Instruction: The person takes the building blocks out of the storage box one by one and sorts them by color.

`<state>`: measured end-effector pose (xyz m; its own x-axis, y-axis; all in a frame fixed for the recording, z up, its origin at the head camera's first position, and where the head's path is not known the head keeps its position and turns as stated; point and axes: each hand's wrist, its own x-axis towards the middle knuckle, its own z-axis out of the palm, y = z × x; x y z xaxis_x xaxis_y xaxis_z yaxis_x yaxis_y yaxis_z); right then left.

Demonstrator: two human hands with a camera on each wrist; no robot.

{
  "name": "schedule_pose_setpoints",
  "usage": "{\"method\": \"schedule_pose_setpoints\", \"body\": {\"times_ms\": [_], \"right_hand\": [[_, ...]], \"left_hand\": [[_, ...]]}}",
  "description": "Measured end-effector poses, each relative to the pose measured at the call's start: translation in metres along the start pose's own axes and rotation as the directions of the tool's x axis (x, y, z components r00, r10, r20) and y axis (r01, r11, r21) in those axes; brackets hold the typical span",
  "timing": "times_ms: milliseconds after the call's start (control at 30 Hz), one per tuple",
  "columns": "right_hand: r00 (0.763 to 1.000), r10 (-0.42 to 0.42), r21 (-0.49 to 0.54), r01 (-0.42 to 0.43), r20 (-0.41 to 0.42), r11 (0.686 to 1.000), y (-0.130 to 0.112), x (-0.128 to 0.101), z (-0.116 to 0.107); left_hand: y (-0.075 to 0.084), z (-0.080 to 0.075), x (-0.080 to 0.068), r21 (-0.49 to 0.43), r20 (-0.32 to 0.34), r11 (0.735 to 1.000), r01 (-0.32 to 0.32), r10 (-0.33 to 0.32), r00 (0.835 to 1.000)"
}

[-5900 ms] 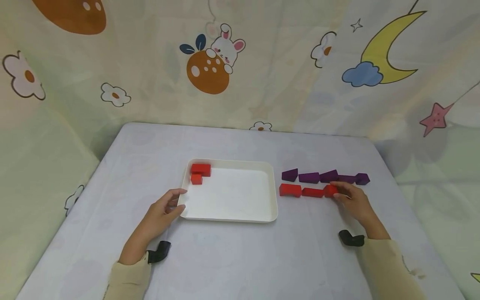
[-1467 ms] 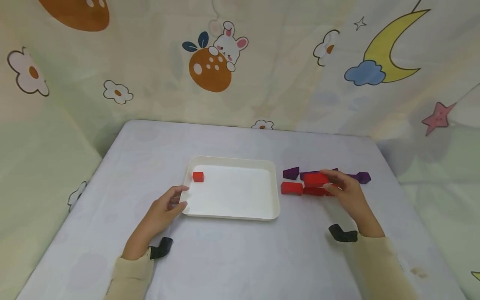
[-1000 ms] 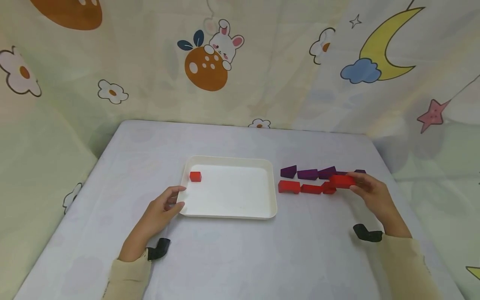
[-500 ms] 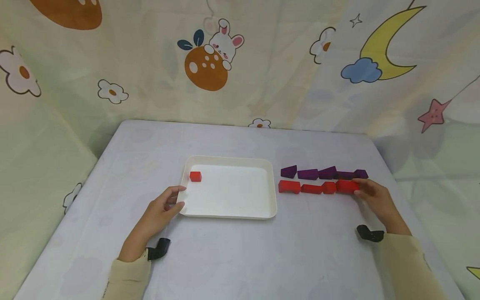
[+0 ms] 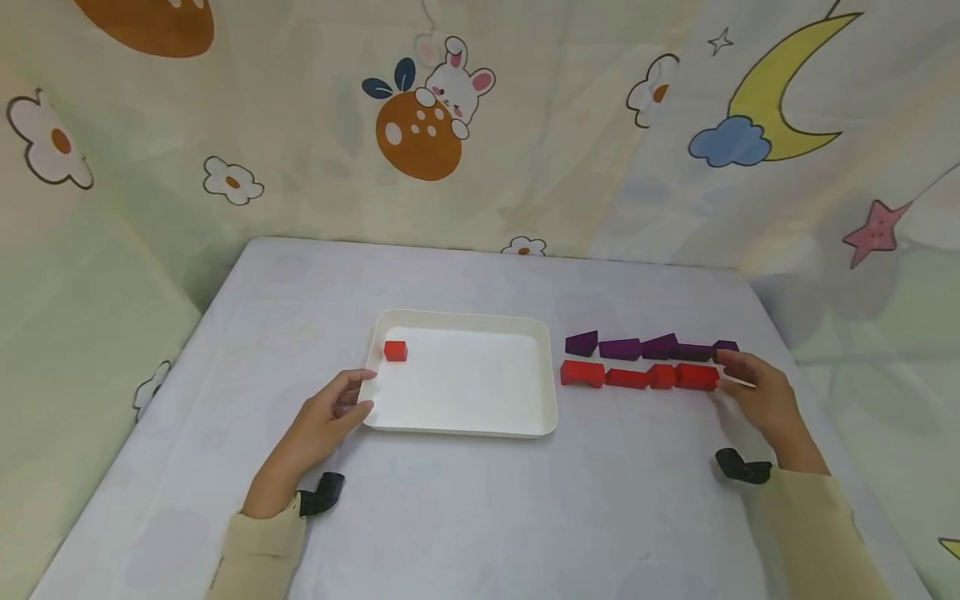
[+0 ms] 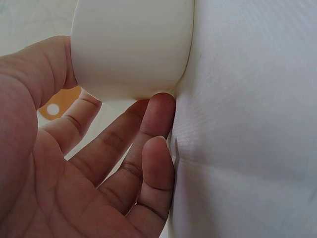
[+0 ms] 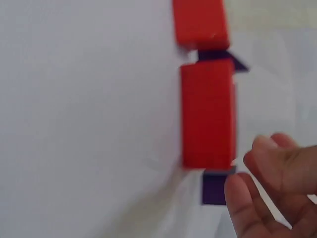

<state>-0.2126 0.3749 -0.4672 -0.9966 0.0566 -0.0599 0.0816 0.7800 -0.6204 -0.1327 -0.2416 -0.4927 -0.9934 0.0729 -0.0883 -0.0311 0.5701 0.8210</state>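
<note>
Head view shows the right hand (image 5: 757,396), grip loose and holding nothing, just right of the rectangular red wooden block (image 5: 697,377) ending the red row right of the white plastic tray (image 5: 540,417). The left hand (image 5: 326,417) touches the tray's near-left corner with relaxed fingers (image 6: 153,124).

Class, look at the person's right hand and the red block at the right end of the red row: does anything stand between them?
Nothing visible does. The right hand sits just right of the red block, fingers beside its end, apart from it. The purple blocks lie in a row behind.
</note>
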Motion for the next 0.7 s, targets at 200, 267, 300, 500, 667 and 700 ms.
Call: {"method": "schedule_pose_setpoints", "body": {"times_ms": [200, 267, 300, 500, 667, 700], "right_hand": [[0.994, -0.041, 0.041, 0.045, -0.103, 0.998, -0.038, -0.013, 0.008], [0.993, -0.068, 0.053, 0.073, -0.093, 0.996, -0.053, -0.016, 0.014], [0.993, -0.078, 0.055, 0.082, -0.083, 0.995, -0.06, -0.017, 0.017], [0.987, -0.162, 0.134, 0.162, -0.013, 0.978, -0.105, -0.017, 0.041], [0.969, -0.246, 0.213, 0.235, 0.031, 0.949, -0.135, -0.012, 0.059], [0.966, -0.256, 0.225, 0.241, 0.04, 0.944, -0.141, -0.01, 0.064]], "left_hand": [[-0.001, 0.0, 0.0, -0.007, -0.007, 1.0, -0.019, 0.019, 1.0], [-0.001, 0.0, 0.001, -0.013, -0.008, 1.0, -0.028, 0.028, 1.0], [-0.001, -0.001, 0.001, -0.014, -0.008, 0.999, -0.032, 0.032, 0.999], [-0.004, -0.002, 0.0, -0.012, -0.008, 0.999, -0.053, 0.053, 0.999], [-0.005, -0.003, 0.0, -0.018, -0.003, 0.998, -0.055, 0.054, 0.999], [-0.005, -0.004, 0.0, -0.02, -0.002, 0.998, -0.053, 0.053, 0.999]]}}
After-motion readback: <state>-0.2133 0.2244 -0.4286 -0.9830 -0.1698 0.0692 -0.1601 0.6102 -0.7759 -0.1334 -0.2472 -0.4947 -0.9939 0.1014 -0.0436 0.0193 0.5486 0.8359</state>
